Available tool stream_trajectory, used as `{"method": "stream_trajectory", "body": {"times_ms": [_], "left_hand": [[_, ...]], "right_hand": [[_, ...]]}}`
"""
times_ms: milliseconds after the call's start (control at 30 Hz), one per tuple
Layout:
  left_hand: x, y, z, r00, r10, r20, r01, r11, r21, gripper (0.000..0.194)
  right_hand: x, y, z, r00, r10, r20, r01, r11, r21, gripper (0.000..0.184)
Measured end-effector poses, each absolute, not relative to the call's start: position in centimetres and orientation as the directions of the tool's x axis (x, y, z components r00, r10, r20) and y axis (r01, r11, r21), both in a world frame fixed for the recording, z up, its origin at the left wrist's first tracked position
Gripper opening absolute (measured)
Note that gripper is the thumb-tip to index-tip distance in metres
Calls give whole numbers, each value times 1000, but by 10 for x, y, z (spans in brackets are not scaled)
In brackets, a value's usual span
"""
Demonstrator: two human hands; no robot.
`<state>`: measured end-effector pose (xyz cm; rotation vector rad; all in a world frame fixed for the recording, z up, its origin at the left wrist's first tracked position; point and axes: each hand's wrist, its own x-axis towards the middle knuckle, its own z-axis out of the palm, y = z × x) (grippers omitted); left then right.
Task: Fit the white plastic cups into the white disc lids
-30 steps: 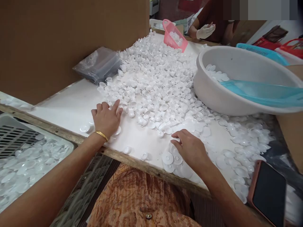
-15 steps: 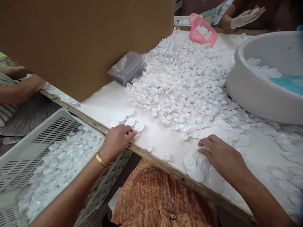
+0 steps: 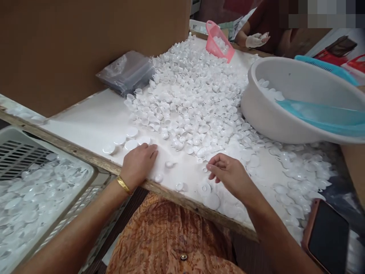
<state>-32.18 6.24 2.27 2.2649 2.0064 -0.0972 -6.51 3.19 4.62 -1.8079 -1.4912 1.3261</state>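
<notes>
While the left hand [image 3: 140,161] lies half curled beside white discs [image 3: 131,144] on the desk [image 3: 85,114], the right hand [image 3: 226,171] bends its fingers near a small white piece [image 3: 205,169]; I cannot tell its grip.

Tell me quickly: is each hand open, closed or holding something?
Left hand: palm down by round white plastic discs; grip hidden.
Right hand: fingers curled near small white plastic piece; whether held cannot be told.

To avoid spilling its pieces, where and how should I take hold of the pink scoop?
Probably by the looped handle of the pink scoop, from above: it sticks up beyond the body, clear of the white pieces inside, with a hole.
</notes>
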Motion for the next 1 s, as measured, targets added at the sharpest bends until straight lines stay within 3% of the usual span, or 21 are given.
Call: {"method": "stream_trajectory", "body": {"times_ms": [100, 167, 267, 333, 400, 467, 567, 800, 1000], "left_hand": [[-340, 65, 24, 17, 993, -117, 1000, -14, 22, 38], [-346, 63, 25, -19, 995, -97, 996, 28, 86, 38], [-340, 56, 25, 29, 995, -98, 933, 9, 359, 37], [-330, 51, 25, 80, 987, -139, 830, 12, 558, 36], [-319, 48, 25, 112, 973, -204, 732, 58, 679, 36], [-313, 47, 26, 124, 956, -267, 662, 121, 739, 36], [-310, 47, 26, 119, 945, -304, 611, 171, 772, 30], [-308, 46, 19, 45, 961, -273, 688, 169, 706, 25], [-310, 49, 20, 85, 936, -340, 640, 210, 739, 21]], "right_hand": [[-89, 37, 39, -102, 907, -409, 337, -355, -872, 11], [-103, 41, 31, -89, 943, -321, 315, -279, -907, 9], [-119, 44, 18, -117, 993, -15, 425, 36, -904, 4], [-127, 43, 10, -220, 952, 212, 475, 294, -829, 5], [-132, 40, 2, -331, 872, 361, 496, 486, -720, 10], [-136, 38, -5, -410, 808, 423, 520, 588, -620, 13], [-137, 35, -15, -468, 781, 413, 557, 623, -549, 15], [-137, 33, -24, -520, 738, 430, 549, 674, -494, 16], [-134, 31, -25, -586, 674, 449, 511, 738, -441, 31]]}}
